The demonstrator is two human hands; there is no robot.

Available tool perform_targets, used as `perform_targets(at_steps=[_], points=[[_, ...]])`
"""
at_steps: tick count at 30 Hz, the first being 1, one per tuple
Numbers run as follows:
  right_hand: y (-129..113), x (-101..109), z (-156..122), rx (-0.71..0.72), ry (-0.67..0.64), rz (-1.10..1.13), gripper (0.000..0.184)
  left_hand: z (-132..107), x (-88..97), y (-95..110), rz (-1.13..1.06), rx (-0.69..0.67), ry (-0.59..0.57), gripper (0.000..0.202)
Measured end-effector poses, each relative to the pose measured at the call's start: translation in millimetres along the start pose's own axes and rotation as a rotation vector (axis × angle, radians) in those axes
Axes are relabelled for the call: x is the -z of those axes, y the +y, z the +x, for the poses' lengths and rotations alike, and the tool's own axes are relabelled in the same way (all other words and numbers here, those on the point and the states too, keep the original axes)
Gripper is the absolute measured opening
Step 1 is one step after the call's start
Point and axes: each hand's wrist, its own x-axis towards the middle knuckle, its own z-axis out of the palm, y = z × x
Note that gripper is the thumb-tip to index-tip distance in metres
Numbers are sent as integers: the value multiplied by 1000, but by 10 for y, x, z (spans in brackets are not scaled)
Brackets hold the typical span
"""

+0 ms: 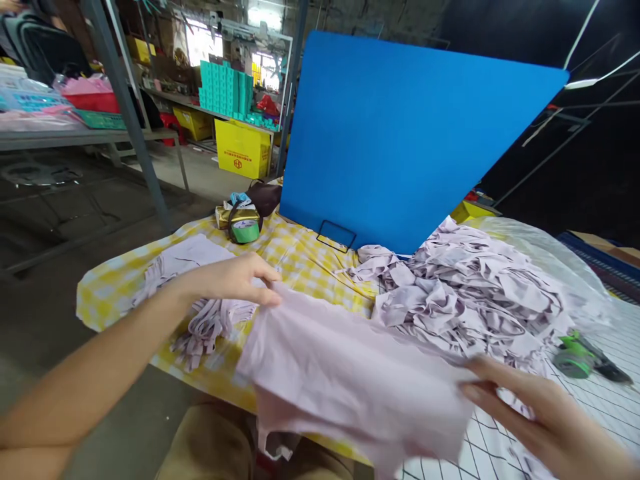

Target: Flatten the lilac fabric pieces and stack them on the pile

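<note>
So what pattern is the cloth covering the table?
Yellow and white checks on the tablecloth, head view.

A fabric piece [350,373] is lying across the near edge of the tablecloth [300,257], with the left hand [230,280] gripping its 10 o'clock corner and the right hand [540,413] touching its 4 o'clock edge. From that piece, a folded stack [185,260] is sitting at 10 o'clock, a tape roll [245,227] at 11, an upright board [400,133] standing behind at 12, a heap of fabric pieces [475,293] piling at 2, and a hand tool [575,357] lying at 3.
</note>
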Motion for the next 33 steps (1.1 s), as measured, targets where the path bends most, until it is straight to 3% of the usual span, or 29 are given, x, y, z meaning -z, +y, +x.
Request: perform_targets(at_steps=[4, 7, 9, 15, 21, 25, 30, 33], points=[[67, -756, 640, -70, -100, 36, 20, 516, -602, -644, 63, 198, 117, 25], [177, -1297, 833, -112, -75, -73, 28, 764, -970, -1000, 70, 265, 182, 16], [269, -1480, 863, -136, -43, -124, 29, 844, -1078, -1142, 56, 288, 214, 9], [620, -1517, 967, -187, -26, -185, 16, 931, -1089, -1317, 42, 364, 322, 5], [696, -1755, 1011, -199, 104, -211, 25, 974, -1290, -1241, 111, 449, 460, 39], [595, -1956, 679, -104, 303, -206, 35, 778, -1458, -1179, 204, 463, 455, 57], [600, -2133, 92, 105, 151, -342, 48, 441, -1553, -1260, 215, 309, 418, 60], [676, -2145, -111, 119, 112, -417, 51, 328, -1535, -1307, 186, 225, 396, 61]])
